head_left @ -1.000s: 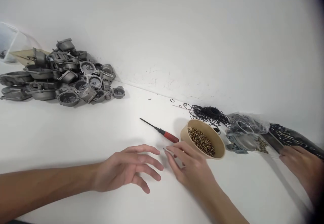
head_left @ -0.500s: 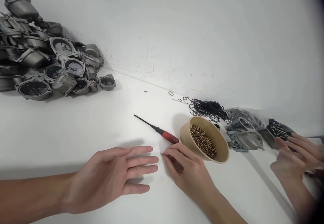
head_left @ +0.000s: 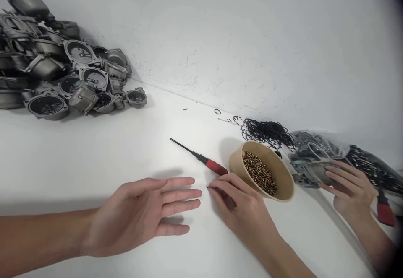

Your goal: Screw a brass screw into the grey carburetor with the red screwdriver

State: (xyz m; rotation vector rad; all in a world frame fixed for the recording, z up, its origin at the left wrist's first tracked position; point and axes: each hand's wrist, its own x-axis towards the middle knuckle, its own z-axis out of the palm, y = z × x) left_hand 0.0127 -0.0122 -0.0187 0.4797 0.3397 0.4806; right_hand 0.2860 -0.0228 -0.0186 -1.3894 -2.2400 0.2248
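Note:
My left hand (head_left: 138, 215) is held palm up over the white table, fingers stretched out and holding nothing. To its right, my right hand (head_left: 241, 202) has thumb and forefinger pinched together. A tiny dark tip shows between them, too small to name. Just beyond the right hand stands a tan paper bowl (head_left: 286, 181) of small brass-coloured screws (head_left: 260, 173). A screwdriver (head_left: 215, 167) with a red and black handle lies on the table above my hands, its shaft pointing up and left.
Grey metal carburetor float bowls (head_left: 47, 106) are heaped at the far left. Black rubber rings (head_left: 267, 133) lie in a tangle along the wall. Another person's hand (head_left: 352, 190) touches a metal part (head_left: 321, 171) at the right, near another red-handled screwdriver (head_left: 384, 213) and bagged dark screws (head_left: 362, 160).
My two hands keep nearly the same pose while the view shifts slightly. The other person's hand has moved left onto the metal part, and a second red-handled screwdriver now shows beside it.

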